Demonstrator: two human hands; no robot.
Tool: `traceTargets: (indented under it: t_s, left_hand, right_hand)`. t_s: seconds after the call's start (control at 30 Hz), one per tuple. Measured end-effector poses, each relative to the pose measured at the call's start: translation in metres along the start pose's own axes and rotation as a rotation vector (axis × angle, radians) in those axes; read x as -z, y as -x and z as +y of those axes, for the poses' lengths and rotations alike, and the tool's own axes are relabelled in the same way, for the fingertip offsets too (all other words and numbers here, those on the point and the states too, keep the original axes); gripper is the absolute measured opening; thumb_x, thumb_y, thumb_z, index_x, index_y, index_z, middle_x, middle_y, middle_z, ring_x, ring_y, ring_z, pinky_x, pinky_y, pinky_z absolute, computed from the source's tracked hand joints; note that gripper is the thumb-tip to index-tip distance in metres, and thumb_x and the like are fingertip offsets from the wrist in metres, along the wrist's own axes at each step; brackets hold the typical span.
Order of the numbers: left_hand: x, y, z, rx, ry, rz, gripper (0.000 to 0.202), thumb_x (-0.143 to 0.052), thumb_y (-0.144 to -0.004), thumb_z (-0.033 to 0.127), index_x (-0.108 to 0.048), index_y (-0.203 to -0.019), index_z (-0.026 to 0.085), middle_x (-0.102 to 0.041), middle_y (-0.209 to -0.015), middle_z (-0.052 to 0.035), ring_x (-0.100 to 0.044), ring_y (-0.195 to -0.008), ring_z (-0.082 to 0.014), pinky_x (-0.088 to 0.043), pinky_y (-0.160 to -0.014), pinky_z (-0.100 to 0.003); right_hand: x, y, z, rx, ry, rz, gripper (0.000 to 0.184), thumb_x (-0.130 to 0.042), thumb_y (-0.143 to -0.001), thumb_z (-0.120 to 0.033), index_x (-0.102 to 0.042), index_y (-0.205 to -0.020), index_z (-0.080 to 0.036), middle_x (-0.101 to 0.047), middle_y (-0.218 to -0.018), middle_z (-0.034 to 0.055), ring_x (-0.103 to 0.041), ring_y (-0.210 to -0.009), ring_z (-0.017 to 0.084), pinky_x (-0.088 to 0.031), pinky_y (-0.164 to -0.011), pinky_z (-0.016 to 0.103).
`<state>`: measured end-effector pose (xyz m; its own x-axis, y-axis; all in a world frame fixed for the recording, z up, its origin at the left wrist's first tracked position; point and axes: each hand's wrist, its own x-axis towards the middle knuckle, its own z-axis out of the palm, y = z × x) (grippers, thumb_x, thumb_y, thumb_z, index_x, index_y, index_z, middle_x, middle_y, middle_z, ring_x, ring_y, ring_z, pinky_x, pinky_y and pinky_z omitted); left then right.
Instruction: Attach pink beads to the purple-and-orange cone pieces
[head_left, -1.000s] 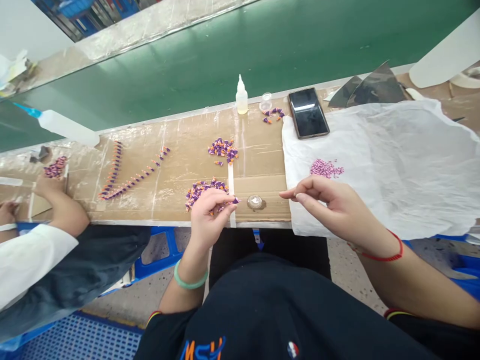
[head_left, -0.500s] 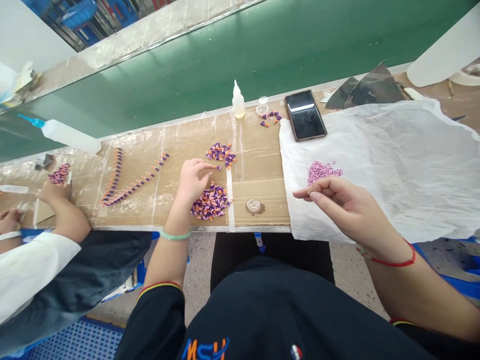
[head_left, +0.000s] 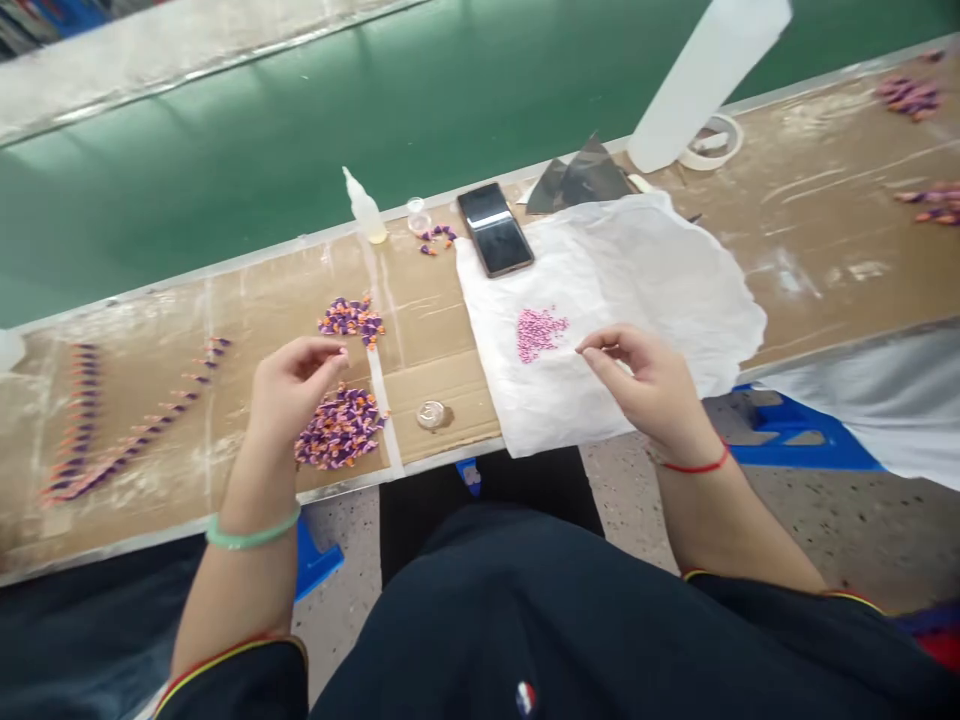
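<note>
My left hand (head_left: 289,390) is closed in a pinch above the cardboard-covered table, thumb against forefinger. Whatever sits between those fingertips is too small to make out. Just below it lies a large heap of small purple-and-orange pieces (head_left: 341,428), and a smaller heap of the same pieces (head_left: 351,317) is behind. Over the white cloth (head_left: 660,270), my right hand (head_left: 634,385) also pinches thumb and forefinger together; I cannot tell what is in them. Left of those fingertips, tiny pink pieces (head_left: 538,333) are gathered on the cloth.
A round clear lid-like disc (head_left: 430,415) lies between the heaps and cloth. Behind stand a dropper bottle (head_left: 365,210), a small clear cup (head_left: 418,215) and a phone (head_left: 495,228). A tape roll (head_left: 712,142) is farther right. Rows of purple-and-orange pieces (head_left: 142,435) lie left.
The view has swung right. My left fingers have drawn back and pinched together near the heaps. My right hand has moved from the pink pieces' near side to their right, fingertips together.
</note>
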<state>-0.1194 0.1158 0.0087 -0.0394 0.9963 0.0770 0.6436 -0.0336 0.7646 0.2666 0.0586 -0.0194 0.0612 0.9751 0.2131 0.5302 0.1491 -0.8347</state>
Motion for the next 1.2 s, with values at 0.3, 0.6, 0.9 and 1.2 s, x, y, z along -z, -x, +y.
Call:
traceTargets:
  t_s: [0.3,0.6,0.9,1.2]
  left_hand:
    - [-0.031,0.067,0.043,0.057,0.501,-0.194,0.014,-0.083,-0.072,0.029,-0.074,-0.075,0.018,-0.067,-0.063,-0.0020,-0.059,-0.053,-0.0125,-0.047,-0.049,-0.022]
    - [-0.058,0.092,0.044,0.101,0.650,-0.315,0.018,-0.084,-0.076,0.035,-0.075,-0.075,0.020,-0.070,-0.067,-0.0026,-0.062,-0.057,-0.0134,-0.051,-0.055,-0.023]
    - [-0.060,0.097,0.048,0.152,0.632,-0.374,0.030,-0.078,-0.080,0.048,-0.074,-0.075,0.019,-0.065,-0.058,-0.0024,-0.056,-0.051,-0.0132,-0.045,-0.049,-0.024]
    - [-0.077,0.090,0.075,0.072,0.571,-0.430,0.022,-0.070,-0.084,0.036,-0.069,-0.072,0.017,-0.067,-0.063,-0.0040,-0.059,-0.058,-0.0149,-0.048,-0.056,-0.025]
  right_hand:
    - [-0.028,-0.007,0.032,0.231,0.325,-0.130,0.008,-0.057,-0.085,-0.018,-0.062,-0.081,-0.022,-0.068,-0.086,0.0080,-0.058,-0.085,0.027,-0.046,-0.082,0.045]
    - [-0.040,-0.017,0.029,0.217,0.369,-0.116,0.009,-0.060,-0.084,-0.016,-0.057,-0.077,-0.022,-0.067,-0.085,0.0072,-0.054,-0.081,0.026,-0.044,-0.082,0.046]
    - [-0.051,-0.018,0.031,0.262,0.507,-0.113,0.016,-0.054,-0.086,-0.011,-0.053,-0.075,-0.022,-0.062,-0.082,0.0113,-0.047,-0.082,0.029,-0.040,-0.073,0.045]
    - [-0.041,-0.006,0.004,0.352,0.353,-0.153,0.017,-0.047,-0.091,-0.011,-0.044,-0.081,-0.024,-0.057,-0.082,0.0067,-0.050,-0.081,0.026,-0.041,-0.078,0.045]
